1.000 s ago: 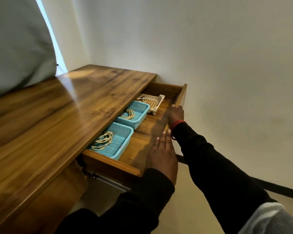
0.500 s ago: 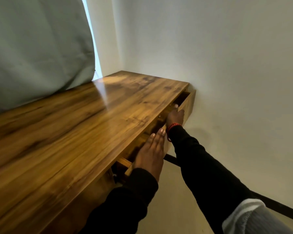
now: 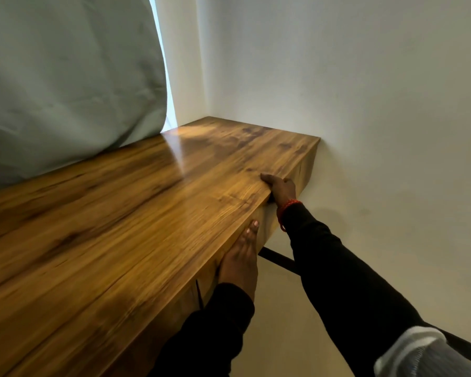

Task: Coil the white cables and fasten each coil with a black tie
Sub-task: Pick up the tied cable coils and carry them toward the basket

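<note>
No white cable or black tie is in view. The wooden desk (image 3: 147,213) fills the left side, and its drawer front (image 3: 303,172) sits flush under the desk's front edge. My left hand (image 3: 239,263) lies flat against the drawer front, fingers straight, holding nothing. My right hand (image 3: 282,189) rests farther along the same front, thumb over the top edge of the desk, other fingers hidden below it. A red thread band circles my right wrist.
A grey-green curtain (image 3: 65,77) hangs over the desk's back left. A white wall (image 3: 378,104) meets the desk's far end and runs along the right. A black baseboard strip (image 3: 279,259) lines the pale floor (image 3: 278,317) below.
The drawer, open a second ago with blue baskets of coiled cables and a white tray inside, has slid fully shut under both hands. My view has swung up and right.
</note>
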